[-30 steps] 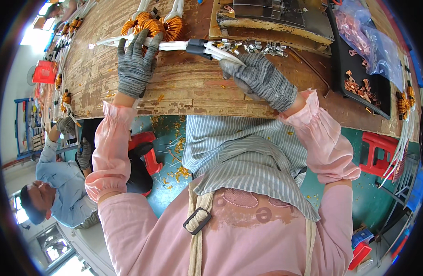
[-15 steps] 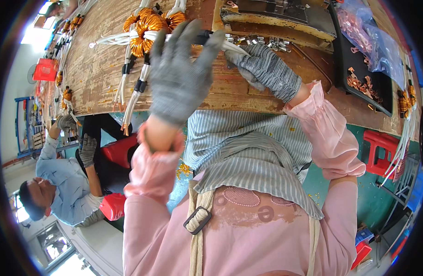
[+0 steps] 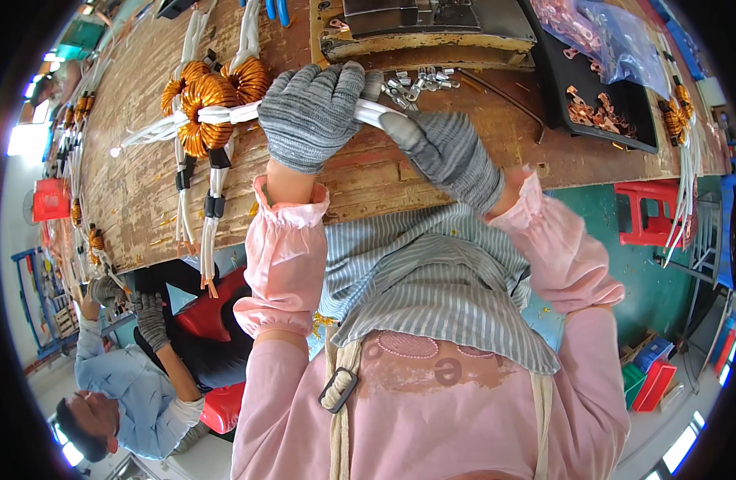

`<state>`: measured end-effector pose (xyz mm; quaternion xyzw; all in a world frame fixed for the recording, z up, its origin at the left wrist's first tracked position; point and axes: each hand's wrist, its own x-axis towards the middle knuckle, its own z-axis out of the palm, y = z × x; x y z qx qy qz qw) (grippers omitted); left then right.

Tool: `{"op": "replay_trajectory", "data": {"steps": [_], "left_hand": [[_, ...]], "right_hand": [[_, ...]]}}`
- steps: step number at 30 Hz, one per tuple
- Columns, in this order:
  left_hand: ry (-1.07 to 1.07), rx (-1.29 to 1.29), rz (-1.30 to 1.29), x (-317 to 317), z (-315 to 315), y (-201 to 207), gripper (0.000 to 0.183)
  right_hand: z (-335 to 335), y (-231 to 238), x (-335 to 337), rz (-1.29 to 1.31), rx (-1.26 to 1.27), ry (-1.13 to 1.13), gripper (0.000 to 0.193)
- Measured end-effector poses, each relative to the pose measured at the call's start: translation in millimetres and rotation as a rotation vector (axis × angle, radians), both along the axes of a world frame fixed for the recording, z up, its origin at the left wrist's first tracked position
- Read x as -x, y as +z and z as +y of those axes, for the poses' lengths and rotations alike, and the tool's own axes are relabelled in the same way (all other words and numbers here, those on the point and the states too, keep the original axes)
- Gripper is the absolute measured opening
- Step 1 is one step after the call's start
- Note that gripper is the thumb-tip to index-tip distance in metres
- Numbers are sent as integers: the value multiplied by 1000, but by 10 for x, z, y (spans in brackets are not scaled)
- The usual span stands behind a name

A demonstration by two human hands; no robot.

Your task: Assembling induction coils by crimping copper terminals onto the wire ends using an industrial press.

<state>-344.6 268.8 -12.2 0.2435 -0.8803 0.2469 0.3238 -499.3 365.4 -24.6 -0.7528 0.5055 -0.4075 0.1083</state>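
Observation:
A bundle of white wires (image 3: 244, 114) runs from the copper-wound ring coils (image 3: 205, 108) on the wooden bench toward the right. My left hand (image 3: 310, 112), in a grey knit glove, is closed around this bundle just right of the coils. Farther along, my gloved right hand (image 3: 452, 152) pinches the bundle near its right end, thumb on top; the wire tips are hidden in its fingers. More white wires with black sleeves (image 3: 214, 206) hang from the coils over the bench's front edge, with bare copper ends.
Loose silver terminals (image 3: 420, 84) lie beyond my right hand, before a worn metal fixture (image 3: 416, 28). A bent metal rod (image 3: 512, 100) lies beside them. To the right, a black tray (image 3: 616, 138) holds copper lugs. At left, another person (image 3: 140, 392) sits working. A red stool (image 3: 648, 212) stands right.
My left hand has come down from above the bundle and closed around it. My right hand keeps its hold on the wires. The whole view has shifted somewhat.

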Motion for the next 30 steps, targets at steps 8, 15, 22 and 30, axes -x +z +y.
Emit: {"op": "replay_trajectory", "data": {"steps": [8,15,22,30], "left_hand": [[40,21,-8,21,7,46,28],[3,20,2,34,-15,56,25],[34,-165,-109,-7,25,83,31],[-77,-293,-171,-76,40,230,43]], "right_hand": [[195,69,-224,-1479,-836,33,43],[81,-68,-132,-474,0,-297,45],[175,85,-131,-1162,-574,-239,46],[224,-124,403,-971,-39,-291,39]]}}
